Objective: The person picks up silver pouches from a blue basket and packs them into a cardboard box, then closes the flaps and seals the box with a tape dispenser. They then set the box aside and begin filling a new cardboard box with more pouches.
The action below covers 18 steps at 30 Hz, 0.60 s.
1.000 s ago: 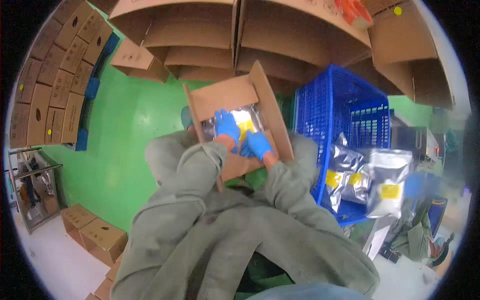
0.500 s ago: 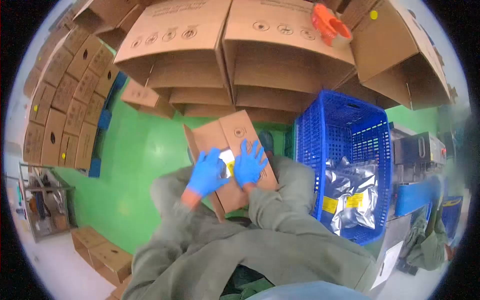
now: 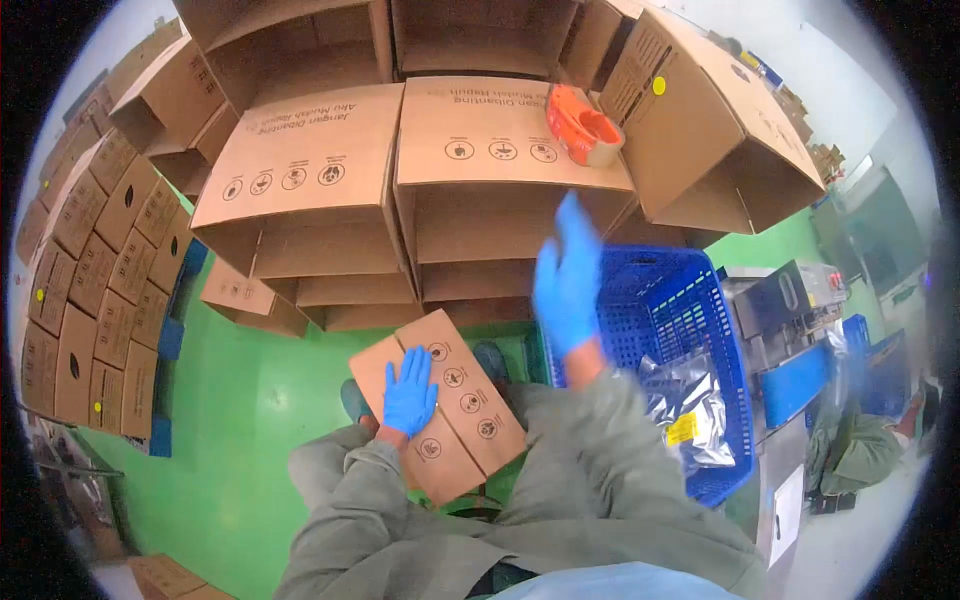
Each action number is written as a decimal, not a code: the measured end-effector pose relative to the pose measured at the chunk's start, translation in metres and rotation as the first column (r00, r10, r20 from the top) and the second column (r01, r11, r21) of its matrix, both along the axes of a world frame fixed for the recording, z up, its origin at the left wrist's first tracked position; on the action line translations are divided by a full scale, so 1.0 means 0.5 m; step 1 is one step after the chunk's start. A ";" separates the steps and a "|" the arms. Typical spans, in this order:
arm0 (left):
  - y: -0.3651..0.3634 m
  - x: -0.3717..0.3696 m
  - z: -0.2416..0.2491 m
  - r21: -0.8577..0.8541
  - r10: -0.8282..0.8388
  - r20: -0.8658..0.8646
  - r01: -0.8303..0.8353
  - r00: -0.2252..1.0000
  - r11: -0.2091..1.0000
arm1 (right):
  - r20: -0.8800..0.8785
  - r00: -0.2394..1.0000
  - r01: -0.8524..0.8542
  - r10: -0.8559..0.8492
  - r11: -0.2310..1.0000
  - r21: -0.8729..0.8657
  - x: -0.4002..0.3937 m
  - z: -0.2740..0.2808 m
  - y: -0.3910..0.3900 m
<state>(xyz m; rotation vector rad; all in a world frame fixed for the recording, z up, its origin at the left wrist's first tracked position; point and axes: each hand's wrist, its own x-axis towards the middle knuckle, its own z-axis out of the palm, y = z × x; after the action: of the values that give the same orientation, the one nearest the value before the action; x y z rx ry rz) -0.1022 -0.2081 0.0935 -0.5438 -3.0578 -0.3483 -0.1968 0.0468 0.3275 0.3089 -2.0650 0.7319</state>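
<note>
Between my knees is a cardboard box with its top flaps folded down, meeting in a seam. My left hand, in a blue glove, lies flat on the box near that seam, fingers stretched. My right hand, also blue-gloved and a little blurred, is raised off the box with fingers extended and nothing visible in it. Just beyond its fingertips, an orange tape dispenser with a roll of tape rests on a larger carton.
To the right, a blue plastic crate holds silver pouches with yellow labels. Open cartons are stacked ahead. Closed cartons stand on a blue pallet at the left. Another person's sleeve shows at the far right.
The box's flaps have closed over the silver, yellow-labelled item seen between my hands. My right hand has left the box and moved up and forward; my left hand now lies flat on top.
</note>
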 end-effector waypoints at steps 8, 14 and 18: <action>0.010 -0.008 -0.021 0.027 -0.006 -0.011 0.006 1.000 1.000 | 0.455 0.786 0.148 -0.419 0.841 0.520 -0.331 0.206 0.096; -0.004 -0.008 -0.044 0.067 0.006 -0.072 -0.001 0.997 0.998 | 0.185 0.875 -0.314 0.448 0.814 -0.488 0.091 0.152 -0.082; -0.015 -0.016 -0.024 0.020 -0.029 -0.024 0.030 0.999 0.999 | 0.400 0.820 -0.224 0.410 0.872 -0.436 0.341 -0.134 -0.154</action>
<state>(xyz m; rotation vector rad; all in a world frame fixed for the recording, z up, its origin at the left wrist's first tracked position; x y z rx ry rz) -0.1102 -0.2155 0.0815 -0.5883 -3.0225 -0.3704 -0.0263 -0.0300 0.2604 0.2832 -2.2951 1.5220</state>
